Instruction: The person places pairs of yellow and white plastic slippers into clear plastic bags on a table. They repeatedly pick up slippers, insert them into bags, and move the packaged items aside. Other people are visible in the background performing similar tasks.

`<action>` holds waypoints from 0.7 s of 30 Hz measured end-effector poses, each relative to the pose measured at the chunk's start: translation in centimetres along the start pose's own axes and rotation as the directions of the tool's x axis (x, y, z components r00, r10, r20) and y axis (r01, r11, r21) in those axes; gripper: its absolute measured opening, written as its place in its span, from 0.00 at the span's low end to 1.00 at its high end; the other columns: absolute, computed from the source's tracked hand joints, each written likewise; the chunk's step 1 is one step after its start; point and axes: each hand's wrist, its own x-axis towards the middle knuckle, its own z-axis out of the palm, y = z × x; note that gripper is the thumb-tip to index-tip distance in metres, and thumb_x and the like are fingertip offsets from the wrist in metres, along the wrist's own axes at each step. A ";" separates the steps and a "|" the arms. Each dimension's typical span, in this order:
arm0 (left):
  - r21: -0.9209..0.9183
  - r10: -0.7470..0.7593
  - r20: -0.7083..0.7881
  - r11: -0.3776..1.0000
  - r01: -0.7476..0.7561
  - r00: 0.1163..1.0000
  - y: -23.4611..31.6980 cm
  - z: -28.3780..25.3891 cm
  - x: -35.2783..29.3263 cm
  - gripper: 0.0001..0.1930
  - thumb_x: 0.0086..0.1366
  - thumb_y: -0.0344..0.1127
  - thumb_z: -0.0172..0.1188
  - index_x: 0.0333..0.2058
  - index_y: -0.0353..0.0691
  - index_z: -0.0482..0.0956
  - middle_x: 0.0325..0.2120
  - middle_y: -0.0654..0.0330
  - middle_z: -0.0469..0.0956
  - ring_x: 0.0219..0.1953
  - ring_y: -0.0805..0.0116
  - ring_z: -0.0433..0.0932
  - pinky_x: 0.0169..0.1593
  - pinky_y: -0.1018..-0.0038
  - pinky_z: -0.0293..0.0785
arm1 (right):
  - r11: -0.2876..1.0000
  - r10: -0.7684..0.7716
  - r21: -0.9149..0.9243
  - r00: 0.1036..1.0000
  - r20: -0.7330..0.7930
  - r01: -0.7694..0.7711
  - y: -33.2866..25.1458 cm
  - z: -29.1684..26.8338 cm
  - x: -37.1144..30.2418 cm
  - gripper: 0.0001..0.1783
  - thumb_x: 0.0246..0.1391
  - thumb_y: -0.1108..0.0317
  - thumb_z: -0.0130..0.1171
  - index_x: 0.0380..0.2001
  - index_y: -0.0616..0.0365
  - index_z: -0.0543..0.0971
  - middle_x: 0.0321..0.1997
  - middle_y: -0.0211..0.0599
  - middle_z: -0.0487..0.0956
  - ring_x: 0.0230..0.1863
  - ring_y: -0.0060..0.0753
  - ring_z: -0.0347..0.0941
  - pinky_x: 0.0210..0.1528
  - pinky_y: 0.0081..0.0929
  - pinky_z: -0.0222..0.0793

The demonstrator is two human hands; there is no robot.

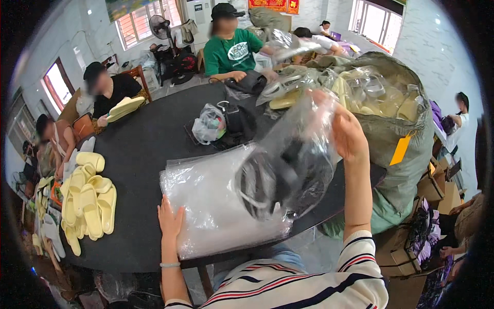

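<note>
A thick stack of clear plastic bags [203, 206] lies on the black table in front of me. My left hand [171, 219] rests flat at the stack's left edge, fingers stretched and thumb on the plastic. Above the stack's right side, my right hand [346, 126] grips one loose clear plastic bag [319, 154] by its upper edge. That bag hangs slanting down to the left, its lower end round and wide over the stack. Dark table shows through it; reflections and blur hide whether anything is inside.
Pale yellow slippers [90, 206] pile at the table's left. A large sack [406, 134] of bagged slippers stands at the right. A small crumpled bag [210, 126] and a black bag [239, 121] lie beyond the stack. Several people work around; one in green [231, 51] sits across.
</note>
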 end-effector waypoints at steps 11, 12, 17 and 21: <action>-0.047 0.000 0.000 0.999 0.000 1.000 1.0 -0.3 0.2 0.43 0.64 0.50 0.56 0.66 0.27 0.49 0.65 0.40 0.57 0.67 0.49 0.56 0.71 0.56 0.43 | 0.811 0.331 -0.075 0.560 -0.760 -0.581 17.4 -13.6 -8.3 0.30 0.63 0.46 0.51 0.59 0.57 0.71 0.63 0.40 0.70 0.65 0.38 0.62 0.60 0.38 0.59; -0.039 0.005 -0.001 0.999 -0.005 1.000 1.0 -0.3 0.1 0.43 0.64 0.49 0.56 0.66 0.27 0.48 0.65 0.40 0.58 0.67 0.49 0.56 0.71 0.56 0.43 | 0.798 0.284 -0.132 0.559 -0.779 -0.588 17.9 -14.7 -9.5 0.30 0.63 0.46 0.51 0.59 0.57 0.71 0.62 0.40 0.70 0.65 0.38 0.62 0.60 0.38 0.60; 0.006 0.002 -0.002 1.000 -0.002 1.000 0.2 -0.1 -0.2 0.42 0.65 0.49 0.55 0.66 0.27 0.48 0.65 0.40 0.57 0.68 0.50 0.56 0.71 0.58 0.43 | 0.603 0.206 -0.513 0.740 -0.640 -0.612 16.7 -15.5 -10.2 0.34 0.61 0.41 0.52 0.58 0.59 0.72 0.59 0.44 0.72 0.61 0.43 0.67 0.60 0.37 0.60; 0.012 0.010 0.016 1.000 -0.010 1.000 0.3 -0.1 0.3 0.41 0.65 0.49 0.55 0.66 0.27 0.49 0.65 0.41 0.57 0.68 0.50 0.56 0.71 0.57 0.44 | 0.158 0.151 -0.906 0.916 -0.371 -0.393 14.9 -11.5 -7.4 0.41 0.57 0.35 0.51 0.58 0.62 0.71 0.57 0.52 0.74 0.60 0.50 0.68 0.61 0.40 0.60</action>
